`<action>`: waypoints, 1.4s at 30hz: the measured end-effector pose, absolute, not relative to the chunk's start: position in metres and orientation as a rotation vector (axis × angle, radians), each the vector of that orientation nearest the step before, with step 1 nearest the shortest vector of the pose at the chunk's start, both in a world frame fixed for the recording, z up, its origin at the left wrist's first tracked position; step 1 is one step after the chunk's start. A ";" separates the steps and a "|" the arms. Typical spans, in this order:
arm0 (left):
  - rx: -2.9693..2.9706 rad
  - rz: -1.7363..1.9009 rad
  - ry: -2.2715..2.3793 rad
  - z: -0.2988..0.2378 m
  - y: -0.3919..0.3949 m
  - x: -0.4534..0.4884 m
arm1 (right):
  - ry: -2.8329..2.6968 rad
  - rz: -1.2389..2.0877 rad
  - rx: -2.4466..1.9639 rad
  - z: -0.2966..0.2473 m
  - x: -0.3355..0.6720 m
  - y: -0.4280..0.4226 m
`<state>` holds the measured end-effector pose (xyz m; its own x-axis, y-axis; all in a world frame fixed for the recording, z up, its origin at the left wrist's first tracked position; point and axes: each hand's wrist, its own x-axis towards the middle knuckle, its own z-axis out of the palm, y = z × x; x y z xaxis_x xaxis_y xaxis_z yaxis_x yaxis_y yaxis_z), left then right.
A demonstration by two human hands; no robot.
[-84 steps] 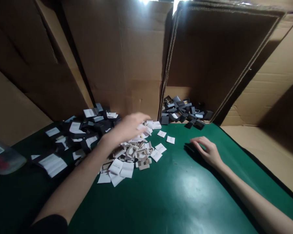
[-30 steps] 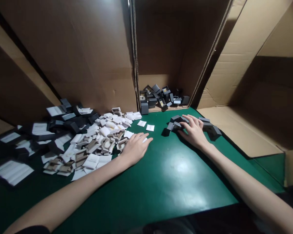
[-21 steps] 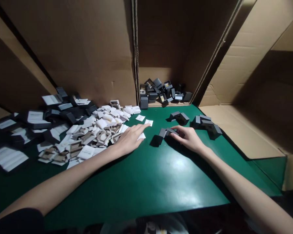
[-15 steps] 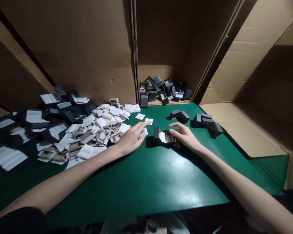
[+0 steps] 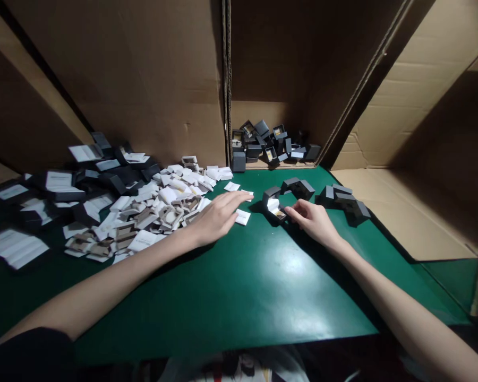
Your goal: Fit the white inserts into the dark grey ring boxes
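A small black hinged box (image 5: 276,205) stands with its lid up, showing a white lining and a yellowish insert. My right hand (image 5: 313,220) grips its right edge between thumb and fingers. To the left, my left hand (image 5: 218,218) is stretched flat with fingers extended, holding nothing I can see. Just beyond its fingertips and below them lie small white cards, one a printed card (image 5: 242,217) on the green table (image 5: 239,302). Close behind the held box is a pair of black boxes (image 5: 298,188).
White paper inserts (image 5: 171,193) are heaped at the left beside several black boxes (image 5: 103,180). More black boxes (image 5: 344,201) sit at the right. Open cardboard cartons (image 5: 406,212) edge the table; the back one holds a pile of small boxes (image 5: 271,143).
My right hand has turned the box and shifted it slightly away, nearer the pair behind. My left hand has stayed nearly in place, with more of the printed card showing. The view has shifted slightly.
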<state>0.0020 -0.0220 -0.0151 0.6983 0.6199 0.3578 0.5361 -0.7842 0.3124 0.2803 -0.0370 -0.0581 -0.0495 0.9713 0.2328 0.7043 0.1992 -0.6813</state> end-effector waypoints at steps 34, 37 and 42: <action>2.805 0.127 1.224 0.003 0.007 -0.046 | -2.419 0.268 -1.077 -0.061 0.276 -0.046; 2.813 0.187 1.203 -0.002 0.010 -0.046 | -2.409 0.270 -1.073 -0.062 0.276 -0.046; 2.700 0.609 1.051 0.013 -0.001 -0.031 | -2.369 0.229 -1.012 -0.063 0.276 -0.045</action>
<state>-0.0313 -0.0010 0.0131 0.6661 0.6792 0.3083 0.6053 -0.7337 0.3087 0.2760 -0.0454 -0.0629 -0.5664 0.7095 0.4192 0.6159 0.7024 -0.3567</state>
